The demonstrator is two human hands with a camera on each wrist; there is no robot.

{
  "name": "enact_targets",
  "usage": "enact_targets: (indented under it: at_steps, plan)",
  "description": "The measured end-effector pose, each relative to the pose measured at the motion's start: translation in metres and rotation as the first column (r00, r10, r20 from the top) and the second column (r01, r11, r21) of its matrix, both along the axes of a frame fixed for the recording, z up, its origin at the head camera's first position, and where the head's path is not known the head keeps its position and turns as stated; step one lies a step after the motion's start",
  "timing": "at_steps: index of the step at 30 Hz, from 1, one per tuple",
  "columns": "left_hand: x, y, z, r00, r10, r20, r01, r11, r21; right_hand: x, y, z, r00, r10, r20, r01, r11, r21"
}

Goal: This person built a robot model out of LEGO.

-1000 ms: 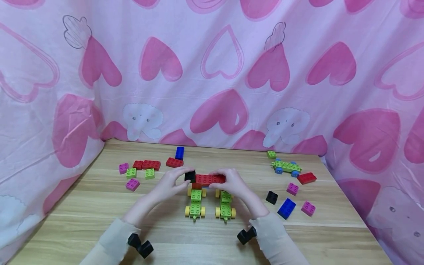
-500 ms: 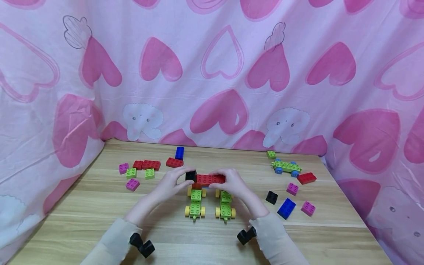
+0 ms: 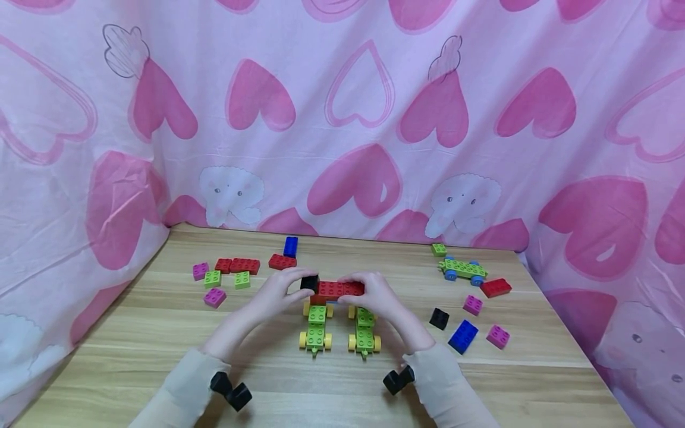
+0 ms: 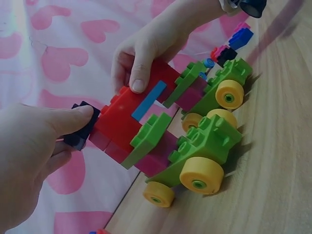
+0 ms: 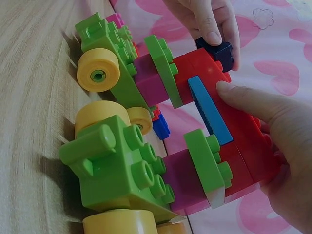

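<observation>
The left hand (image 3: 273, 294) pinches a black brick (image 3: 308, 283) at the 9 o'clock end of the red bridge (image 3: 338, 289). That bridge spans two green wheeled cars (image 3: 316, 330) mid-counter (image 3: 134, 333), gripped by the right hand (image 3: 374, 294). Uneven pressing could roll the cars apart or pop the bridge off.

black brick (image 3: 308, 283): small, dark, square; pinched at the left end of the red bar, just left of centre in the head view.
red bar (image 3: 339, 289): long studded red bricks lying crosswise, bridging the two cars; a blue strip (image 4: 148, 100) on its near side.
green cars (image 3: 316, 330): two side by side, yellow wheels (image 4: 202, 174), purple blocks (image 5: 183, 180) under the bar, standing on the tabletop below centre.
</observation>
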State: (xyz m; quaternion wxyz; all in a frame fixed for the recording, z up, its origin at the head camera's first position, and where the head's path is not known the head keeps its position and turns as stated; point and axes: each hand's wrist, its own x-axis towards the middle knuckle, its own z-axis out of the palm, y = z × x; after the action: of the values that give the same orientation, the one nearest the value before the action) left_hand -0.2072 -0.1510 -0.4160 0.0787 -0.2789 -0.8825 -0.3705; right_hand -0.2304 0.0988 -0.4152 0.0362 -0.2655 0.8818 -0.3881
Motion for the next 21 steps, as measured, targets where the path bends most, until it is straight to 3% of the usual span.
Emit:
enact_targets:
  at_steps: [4,12,21]
  plan:
    - [0.0,0.0,0.003,1.0,-0.004,0.03,0.005,1.0,-0.016,0.001,0.0,0.0,1.0,0.002,-0.005,-0.002,1.0,0.004]
    - [-0.004,-0.001,0.01,0.999,-0.05,-0.013,0.049,0.997,-0.06,0.001,0.0,0.0,1.0,0.005,-0.015,-0.005,1.0,0.002]
    - [-0.004,0.001,0.018,0.998,-0.054,0.041,0.059,0.991,-0.116,-0.001,0.001,-0.002,1.0,0.016,-0.021,-0.016,1.0,-0.002]
